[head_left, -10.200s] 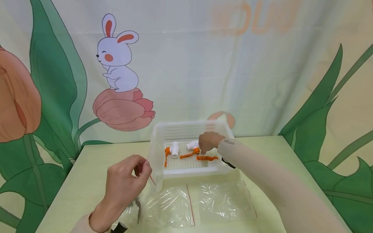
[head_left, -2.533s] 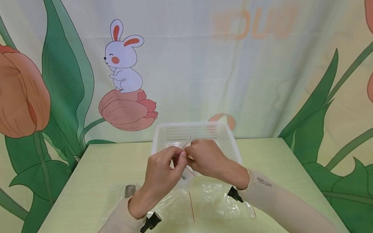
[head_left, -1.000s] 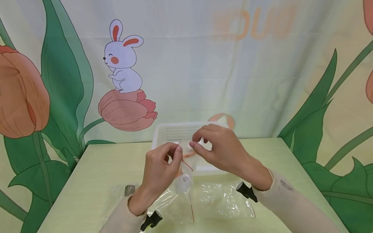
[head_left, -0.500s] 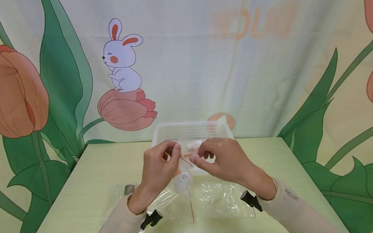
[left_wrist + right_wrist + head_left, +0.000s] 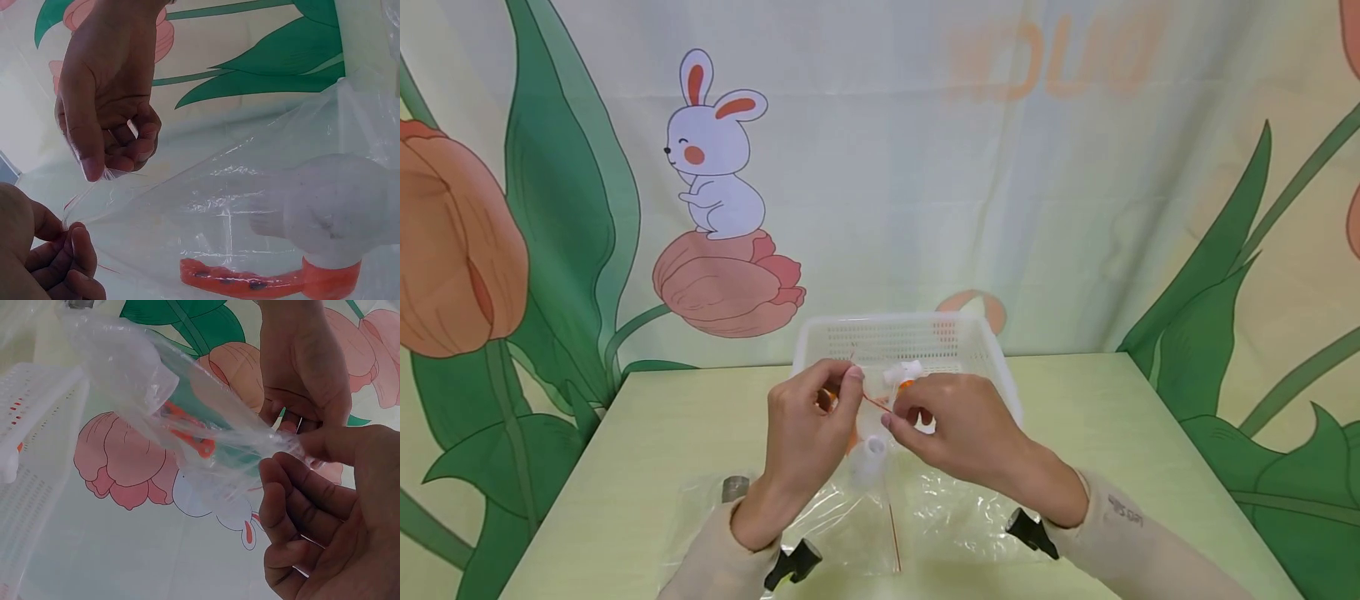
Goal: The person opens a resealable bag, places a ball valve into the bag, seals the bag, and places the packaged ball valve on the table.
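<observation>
Left hand (image 5: pixel 808 421) and right hand (image 5: pixel 970 421) pinch a bag (image 5: pixel 212 194) by its mouth above the table (image 5: pixel 1097 433).
In the left wrist view, the valve (image 5: pixel 334 212) inside lies 3-to-9, handle (image 5: pixel 237 279) toward 9 o'clock; in the head view, basket (image 5: pixel 906 320) and curtain (image 5: pixel 880 167) stand toward 12.

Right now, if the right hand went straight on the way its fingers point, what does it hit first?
The right hand pinches the clear bag; just past that edge, most likely the left hand, pinching the same bag. Exact depth is unclear.
</observation>
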A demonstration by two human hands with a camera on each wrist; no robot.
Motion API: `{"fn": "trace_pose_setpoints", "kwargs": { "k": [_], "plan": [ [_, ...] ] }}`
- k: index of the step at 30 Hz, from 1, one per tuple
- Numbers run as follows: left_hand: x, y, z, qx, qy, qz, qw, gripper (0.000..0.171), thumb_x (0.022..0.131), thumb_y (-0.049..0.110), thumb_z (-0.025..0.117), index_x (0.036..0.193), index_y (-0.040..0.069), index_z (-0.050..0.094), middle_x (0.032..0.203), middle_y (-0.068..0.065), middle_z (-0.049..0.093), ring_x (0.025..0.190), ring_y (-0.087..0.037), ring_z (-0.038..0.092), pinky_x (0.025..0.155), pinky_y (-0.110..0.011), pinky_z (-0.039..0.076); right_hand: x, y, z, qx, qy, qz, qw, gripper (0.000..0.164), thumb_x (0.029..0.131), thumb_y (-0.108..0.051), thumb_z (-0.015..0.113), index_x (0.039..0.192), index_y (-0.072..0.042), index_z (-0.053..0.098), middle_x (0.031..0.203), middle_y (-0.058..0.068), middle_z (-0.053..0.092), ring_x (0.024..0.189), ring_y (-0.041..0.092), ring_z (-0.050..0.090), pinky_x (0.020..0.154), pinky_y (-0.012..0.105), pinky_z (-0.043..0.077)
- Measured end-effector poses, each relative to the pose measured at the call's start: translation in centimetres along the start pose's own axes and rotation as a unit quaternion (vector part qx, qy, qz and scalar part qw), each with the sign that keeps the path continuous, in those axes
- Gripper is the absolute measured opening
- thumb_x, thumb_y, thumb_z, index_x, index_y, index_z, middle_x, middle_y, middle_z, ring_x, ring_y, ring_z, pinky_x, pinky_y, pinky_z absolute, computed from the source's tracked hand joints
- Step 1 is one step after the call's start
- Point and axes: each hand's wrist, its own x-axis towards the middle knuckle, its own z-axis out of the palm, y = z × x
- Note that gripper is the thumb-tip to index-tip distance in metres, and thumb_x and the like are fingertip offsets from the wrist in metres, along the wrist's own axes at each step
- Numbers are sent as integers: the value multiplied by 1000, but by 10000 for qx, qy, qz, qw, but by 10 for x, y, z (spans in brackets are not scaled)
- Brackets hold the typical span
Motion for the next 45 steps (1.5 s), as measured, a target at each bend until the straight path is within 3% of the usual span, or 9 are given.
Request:
{"fn": "trace_pose_setpoints", "kwargs": {
  "k": [9,18,31,38,45],
  "plan": [
    [0,0,0,-35,54,-64,10000,12,86,11,60,77,9,68,62,1,63,52,-7,51,49,-19,41,0,2,4,107,178,-24,9998,7,81,-21,66,74,-21,67,65,-15,60,62,0,55,58,12,42],
    [-1,0,-2,-148,30,-78,9999,13,87,10,59,77,9,67,61,1,62,52,-7,51,49,-20,43,2,9,2,451,887,-261,9947,7,81,-15,64,75,-17,66,66,-9,61,64,6,53,61,17,43],
    [-4,3,-6,-447,-209,-292,9984,16,87,10,60,73,12,65,56,5,55,50,-5,46,45,-20,40,9,11,-13,555,1485,-586,9856,9,84,-13,61,76,-14,64,69,-8,60,69,7,55,67,19,45],
    [-3,2,-10,-69,-32,22,10000,27,88,11,56,62,13,55,49,3,42,48,-6,35,45,-17,27,13,12,-21,349,1746,-943,9795,10,84,-12,60,75,-12,63,69,-6,60,68,6,54,65,18,45],
    [4,3,-19,249,121,617,9977,10,83,12,56,74,11,60,59,3,46,55,-5,39,50,-15,31,16,14,-29,237,1669,-968,9809,9,85,-12,59,77,-11,63,69,-5,59,68,7,54,64,18,45]
  ]
}}
